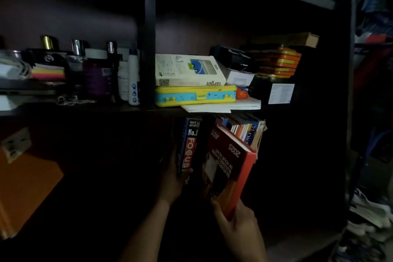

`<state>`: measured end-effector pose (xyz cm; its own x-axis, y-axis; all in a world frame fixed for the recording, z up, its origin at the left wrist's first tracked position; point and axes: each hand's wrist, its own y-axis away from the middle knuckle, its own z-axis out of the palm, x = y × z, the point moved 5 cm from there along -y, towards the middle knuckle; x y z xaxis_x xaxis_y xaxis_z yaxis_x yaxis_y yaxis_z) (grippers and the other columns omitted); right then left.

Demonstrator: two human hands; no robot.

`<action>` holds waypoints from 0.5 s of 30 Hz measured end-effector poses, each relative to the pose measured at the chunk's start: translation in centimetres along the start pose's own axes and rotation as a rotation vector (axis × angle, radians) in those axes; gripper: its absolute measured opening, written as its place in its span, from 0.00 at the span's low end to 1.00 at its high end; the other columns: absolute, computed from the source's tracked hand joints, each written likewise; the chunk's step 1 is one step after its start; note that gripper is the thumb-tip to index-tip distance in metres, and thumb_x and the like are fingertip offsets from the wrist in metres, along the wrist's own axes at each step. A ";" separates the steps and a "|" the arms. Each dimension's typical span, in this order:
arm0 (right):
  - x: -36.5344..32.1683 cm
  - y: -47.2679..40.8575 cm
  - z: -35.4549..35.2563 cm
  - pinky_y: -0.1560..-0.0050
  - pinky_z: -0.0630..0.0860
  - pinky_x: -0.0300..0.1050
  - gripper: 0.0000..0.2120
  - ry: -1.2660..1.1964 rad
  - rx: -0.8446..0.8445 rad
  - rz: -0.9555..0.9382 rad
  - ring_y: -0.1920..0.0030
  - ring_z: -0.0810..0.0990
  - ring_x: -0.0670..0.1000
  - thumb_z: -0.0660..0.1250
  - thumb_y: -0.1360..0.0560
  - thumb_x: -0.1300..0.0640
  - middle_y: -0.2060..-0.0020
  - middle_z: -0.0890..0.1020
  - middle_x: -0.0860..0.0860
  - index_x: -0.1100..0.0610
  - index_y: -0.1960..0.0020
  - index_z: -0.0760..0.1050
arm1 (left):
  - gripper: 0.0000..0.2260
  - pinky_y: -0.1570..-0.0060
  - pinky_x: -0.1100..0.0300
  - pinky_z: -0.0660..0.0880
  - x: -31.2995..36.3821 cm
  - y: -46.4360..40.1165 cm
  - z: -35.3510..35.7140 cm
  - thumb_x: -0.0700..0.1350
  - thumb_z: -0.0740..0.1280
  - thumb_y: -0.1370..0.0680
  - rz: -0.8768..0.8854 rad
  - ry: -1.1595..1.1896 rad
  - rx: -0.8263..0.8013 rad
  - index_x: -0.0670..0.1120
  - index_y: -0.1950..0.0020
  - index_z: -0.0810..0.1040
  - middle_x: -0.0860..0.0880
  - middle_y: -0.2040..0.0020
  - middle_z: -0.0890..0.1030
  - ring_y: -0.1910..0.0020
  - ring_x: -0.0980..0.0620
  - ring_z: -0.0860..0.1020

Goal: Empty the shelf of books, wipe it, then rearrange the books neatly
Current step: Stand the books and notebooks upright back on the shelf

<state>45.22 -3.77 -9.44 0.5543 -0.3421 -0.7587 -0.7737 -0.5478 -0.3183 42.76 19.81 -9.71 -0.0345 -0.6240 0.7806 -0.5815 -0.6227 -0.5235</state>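
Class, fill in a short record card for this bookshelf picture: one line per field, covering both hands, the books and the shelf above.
left hand: left hand grips the blue FOCUS book, which stands upright
right hand: right hand holds the lower corner of the red book, which is tilted
row behind: more books on the lower shelf
shelf above: white box lying on a yellow and blue case
lighting: dim, lower shelf floor hidden

two bare forearms, left hand (172,178) and right hand (236,217), no sleeves visible.
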 end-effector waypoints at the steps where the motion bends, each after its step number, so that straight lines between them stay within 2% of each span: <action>1: -0.2 -0.1 0.0 0.56 0.76 0.30 0.10 0.022 -0.001 -0.017 0.55 0.81 0.34 0.66 0.24 0.38 0.59 0.83 0.38 0.38 0.44 0.74 | 0.43 0.25 0.45 0.64 0.0 0.0 0.0 0.50 0.74 0.27 -0.012 0.004 -0.011 0.50 0.17 0.54 0.47 0.20 0.63 0.22 0.46 0.64; 4: -0.7 -0.6 0.6 0.53 0.79 0.44 0.21 0.098 -0.025 -0.089 0.53 0.83 0.42 0.60 0.28 0.30 0.56 0.84 0.41 0.41 0.41 0.72 | 0.44 0.27 0.52 0.65 1.1 0.7 -0.7 0.38 0.74 0.26 -0.074 -0.007 0.031 0.51 0.17 0.52 0.45 0.21 0.65 0.24 0.44 0.67; 6: -1.3 -1.0 1.2 0.53 0.79 0.46 0.25 0.157 -0.046 -0.124 0.52 0.84 0.46 0.56 0.30 0.29 0.54 0.84 0.43 0.42 0.40 0.72 | 0.45 0.30 0.55 0.64 1.3 0.9 -1.6 0.36 0.74 0.27 -0.116 -0.041 0.087 0.50 0.17 0.52 0.42 0.22 0.65 0.26 0.43 0.68; 8: -1.8 -1.8 2.0 0.53 0.79 0.47 0.27 0.192 -0.038 -0.161 0.51 0.83 0.49 0.54 0.30 0.29 0.52 0.84 0.45 0.43 0.38 0.71 | 0.45 0.31 0.51 0.67 1.1 0.9 -2.2 0.37 0.75 0.28 -0.163 -0.087 0.130 0.49 0.17 0.53 0.40 0.22 0.67 0.28 0.39 0.70; 10: -1.9 -2.6 2.7 0.53 0.79 0.51 0.23 0.170 -0.016 -0.171 0.53 0.84 0.51 0.55 0.28 0.31 0.53 0.84 0.46 0.44 0.40 0.71 | 0.44 0.31 0.46 0.70 0.8 0.9 -2.3 0.40 0.75 0.26 -0.224 -0.116 0.124 0.51 0.17 0.52 0.39 0.23 0.68 0.29 0.37 0.72; 13: -2.1 -4.3 3.6 0.57 0.79 0.52 0.17 0.156 0.028 -0.164 0.57 0.83 0.52 0.59 0.24 0.34 0.58 0.83 0.48 0.46 0.47 0.71 | 0.44 0.33 0.45 0.71 0.5 0.9 -2.2 0.43 0.74 0.26 -0.253 -0.152 0.147 0.50 0.17 0.50 0.38 0.25 0.70 0.30 0.37 0.73; 15: -2.4 -5.4 4.0 0.56 0.78 0.50 0.15 0.151 0.022 -0.154 0.55 0.83 0.52 0.62 0.22 0.37 0.55 0.84 0.48 0.46 0.43 0.70 | 0.45 0.33 0.44 0.71 0.9 1.0 -1.9 0.45 0.75 0.27 -0.215 -0.179 0.160 0.49 0.17 0.51 0.38 0.24 0.68 0.29 0.36 0.71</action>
<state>46.81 3.05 -8.22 0.7049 -0.3671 -0.6070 -0.6819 -0.5865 -0.4372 40.62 19.48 -8.89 0.2273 -0.5345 0.8140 -0.4246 -0.8066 -0.4111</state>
